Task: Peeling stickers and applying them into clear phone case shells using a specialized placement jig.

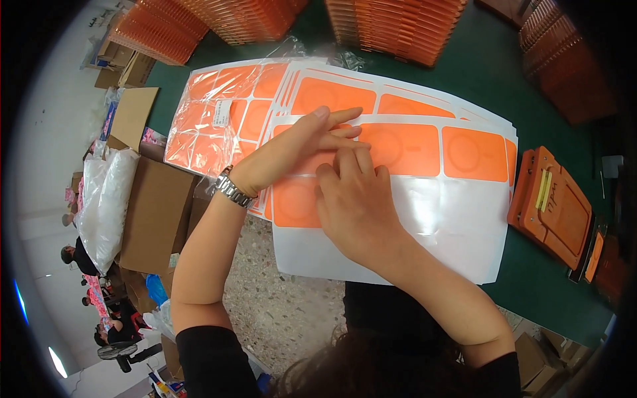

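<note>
A white backing sheet with orange rectangular stickers lies on top of a stack of like sheets on the green table. My left hand, a metal watch on its wrist, lies flat on the sheet with fingers stretched over an orange sticker. My right hand is just below it, fingertips pinching at the sticker edge under the left fingers. Whether a sticker is lifted is hidden by the hands. The sheet's lower right part is bare white.
A plastic bag of orange sticker sheets lies at the left. Stacks of orange plastic parts line the far edge. An orange case lies at the right. Cardboard boxes and white bags stand on the floor left.
</note>
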The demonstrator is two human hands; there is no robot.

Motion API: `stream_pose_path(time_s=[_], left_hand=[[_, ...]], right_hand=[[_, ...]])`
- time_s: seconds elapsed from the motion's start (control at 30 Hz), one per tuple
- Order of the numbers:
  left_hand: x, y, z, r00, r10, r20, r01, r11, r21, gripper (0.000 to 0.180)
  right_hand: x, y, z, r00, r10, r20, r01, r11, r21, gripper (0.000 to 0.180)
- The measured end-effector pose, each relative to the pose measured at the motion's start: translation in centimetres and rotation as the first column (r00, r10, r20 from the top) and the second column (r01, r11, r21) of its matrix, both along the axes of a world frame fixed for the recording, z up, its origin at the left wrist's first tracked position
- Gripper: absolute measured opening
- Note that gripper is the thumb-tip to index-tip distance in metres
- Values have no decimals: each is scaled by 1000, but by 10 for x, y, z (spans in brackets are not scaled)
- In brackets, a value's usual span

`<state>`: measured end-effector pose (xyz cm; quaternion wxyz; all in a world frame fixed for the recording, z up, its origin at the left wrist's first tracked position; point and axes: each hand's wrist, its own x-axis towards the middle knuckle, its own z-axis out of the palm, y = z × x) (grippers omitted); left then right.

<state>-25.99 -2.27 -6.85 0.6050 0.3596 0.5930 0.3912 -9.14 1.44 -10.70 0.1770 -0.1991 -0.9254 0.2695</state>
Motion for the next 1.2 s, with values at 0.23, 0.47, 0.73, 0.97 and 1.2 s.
stream_pose_path(time_s=[0.23,0.47,0.73,0.97,1.2], left_hand=[[-7,7,7,993,-117,7,117,993,5,78],[7,9,-24,982,-86,-168,105,989,104,74],[41,50,22,828,189,-528,54,910,411,36],[114,187,76,755,135,-642,358,735,576,35],[133,306,109,700,335,-631,450,480,753,43]], right_hand=[[26,-6,25,944,55,-324,-102,986,-129,9],[157,63,86,867,-7,-498,31,999,40,25],[340,123,82,841,-488,-235,541,737,406,31],[357,146,51,851,-492,-185,525,779,342,29],[355,152,45,861,-449,-238,495,849,186,26]])
